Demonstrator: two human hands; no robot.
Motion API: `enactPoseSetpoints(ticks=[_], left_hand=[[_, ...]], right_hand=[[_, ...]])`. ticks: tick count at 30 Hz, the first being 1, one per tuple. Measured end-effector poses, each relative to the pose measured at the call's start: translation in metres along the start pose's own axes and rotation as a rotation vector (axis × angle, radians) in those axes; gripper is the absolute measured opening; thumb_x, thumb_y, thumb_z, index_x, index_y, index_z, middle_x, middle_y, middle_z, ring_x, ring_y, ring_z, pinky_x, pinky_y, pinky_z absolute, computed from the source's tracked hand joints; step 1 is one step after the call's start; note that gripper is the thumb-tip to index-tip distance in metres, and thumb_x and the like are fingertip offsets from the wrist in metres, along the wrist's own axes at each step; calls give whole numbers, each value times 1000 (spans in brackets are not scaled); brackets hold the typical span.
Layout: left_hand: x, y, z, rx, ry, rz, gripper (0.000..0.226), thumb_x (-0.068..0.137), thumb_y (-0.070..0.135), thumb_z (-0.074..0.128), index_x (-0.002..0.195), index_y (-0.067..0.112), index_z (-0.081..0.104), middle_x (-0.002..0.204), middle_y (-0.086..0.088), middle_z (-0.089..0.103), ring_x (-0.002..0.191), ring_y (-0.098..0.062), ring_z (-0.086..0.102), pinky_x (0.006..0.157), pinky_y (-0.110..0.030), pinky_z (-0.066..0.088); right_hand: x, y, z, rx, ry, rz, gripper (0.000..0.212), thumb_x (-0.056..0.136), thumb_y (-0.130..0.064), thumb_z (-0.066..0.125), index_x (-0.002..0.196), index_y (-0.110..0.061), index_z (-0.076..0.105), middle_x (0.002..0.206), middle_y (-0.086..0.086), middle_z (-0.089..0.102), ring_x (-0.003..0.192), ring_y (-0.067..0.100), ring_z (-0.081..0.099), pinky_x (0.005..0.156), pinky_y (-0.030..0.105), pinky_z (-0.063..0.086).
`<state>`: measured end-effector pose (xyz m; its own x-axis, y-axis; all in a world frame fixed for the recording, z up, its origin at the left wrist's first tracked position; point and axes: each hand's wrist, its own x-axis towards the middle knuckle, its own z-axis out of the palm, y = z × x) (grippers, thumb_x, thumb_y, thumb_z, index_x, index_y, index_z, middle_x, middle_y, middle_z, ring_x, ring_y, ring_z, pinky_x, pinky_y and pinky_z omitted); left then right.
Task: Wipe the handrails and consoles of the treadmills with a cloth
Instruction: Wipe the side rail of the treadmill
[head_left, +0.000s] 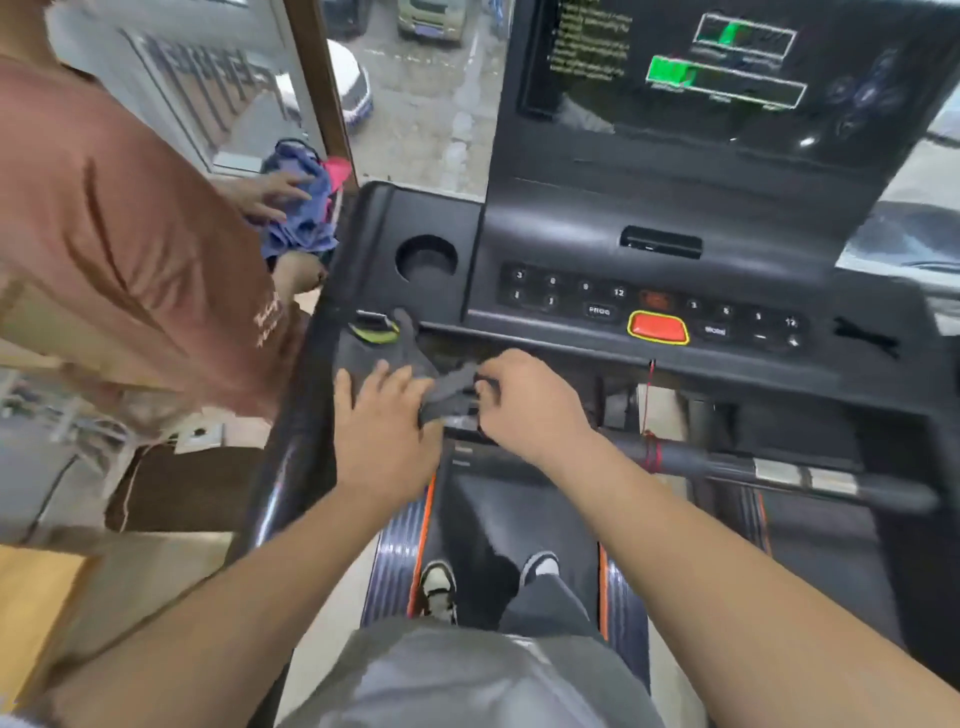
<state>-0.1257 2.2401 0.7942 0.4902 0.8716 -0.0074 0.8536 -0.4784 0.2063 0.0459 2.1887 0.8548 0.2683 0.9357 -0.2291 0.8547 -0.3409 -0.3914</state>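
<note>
I stand on a black treadmill whose console carries number keys and a red stop button. A dark grey cloth lies bunched on the left end of the console, below the cup holder. My left hand lies flat over the cloth's left part, fingers spread. My right hand pinches the cloth's right end with curled fingers. The black front handrail runs to the right under my right wrist.
Another person in a rust-coloured shirt stands close on the left, a hand on a blue cloth. The screen rises behind the console. A red safety cord hangs to the handrail. My feet are on the belt.
</note>
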Motion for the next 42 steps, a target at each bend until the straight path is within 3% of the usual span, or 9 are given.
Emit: enactPoseSetpoints(ticks=[7, 13, 22, 26, 30, 33, 35, 38, 42], left_hand=[[-2, 65, 19, 46, -29, 138, 54, 80, 41, 44, 129, 29, 64, 118, 3, 67, 113, -29, 58, 112, -60, 28], [-12, 94, 29, -2, -48, 531, 67, 75, 35, 53, 141, 26, 58, 140, 0, 59, 129, -26, 53, 116, -59, 30], [-16, 28, -9, -80, 4, 48, 44, 92, 34, 42, 129, 23, 64, 124, -3, 68, 123, -30, 57, 119, -55, 26], [-9, 7, -62, -379, 155, -204, 35, 99, 38, 48, 121, 15, 63, 112, -16, 72, 106, -39, 65, 91, -45, 52], [-42, -31, -113, -635, 402, -404, 35, 92, 50, 60, 107, 18, 67, 100, -1, 72, 98, -20, 67, 86, -36, 54], [-93, -37, -137, -490, 560, -461, 21, 91, 42, 65, 96, 24, 54, 82, 10, 60, 80, -14, 56, 71, -32, 45], [-134, -40, -122, -275, 480, -423, 14, 90, 29, 56, 100, 19, 53, 86, 1, 60, 79, -28, 53, 68, -38, 44], [-204, -40, -56, -21, 142, -371, 54, 84, 41, 42, 132, 21, 57, 128, -17, 62, 113, -43, 60, 89, -53, 51], [-247, -37, 6, 351, -120, -307, 78, 93, 58, 51, 161, 34, 23, 170, -19, 4, 153, -47, 9, 115, -69, 18]], right_hand=[[-36, 50, -1, -9, 82, 146, 19, 98, -23, 47, 81, -19, 54, 89, 3, 53, 100, 32, 57, 73, 40, 46], [-58, 85, -3, -24, 118, 162, 21, 97, -23, 48, 101, -15, 67, 101, 9, 62, 105, 33, 59, 81, 40, 47], [-81, 82, -1, 47, 108, 13, 27, 99, -28, 52, 118, -19, 69, 114, 1, 63, 114, 25, 58, 90, 44, 54], [-81, 60, 5, 75, 81, -112, 24, 99, -25, 53, 110, -16, 72, 111, 4, 65, 112, 27, 59, 91, 43, 52], [-82, 27, 21, 165, 13, -186, 29, 98, -26, 55, 120, -18, 72, 119, 6, 66, 115, 27, 60, 99, 42, 50], [-87, 2, 39, 205, -44, -262, 35, 98, -28, 55, 129, -18, 69, 129, 4, 66, 122, 24, 59, 104, 39, 48], [-93, -14, 52, 207, -75, -309, 39, 98, -29, 55, 133, -18, 67, 134, 3, 64, 127, 22, 57, 108, 38, 46], [-103, -36, 68, 199, -141, -346, 40, 99, -30, 55, 136, -18, 65, 137, 4, 63, 129, 24, 56, 110, 40, 44], [-117, -57, 85, 212, -204, -375, 39, 99, -25, 56, 136, -16, 64, 136, 5, 62, 127, 24, 56, 111, 38, 42]])
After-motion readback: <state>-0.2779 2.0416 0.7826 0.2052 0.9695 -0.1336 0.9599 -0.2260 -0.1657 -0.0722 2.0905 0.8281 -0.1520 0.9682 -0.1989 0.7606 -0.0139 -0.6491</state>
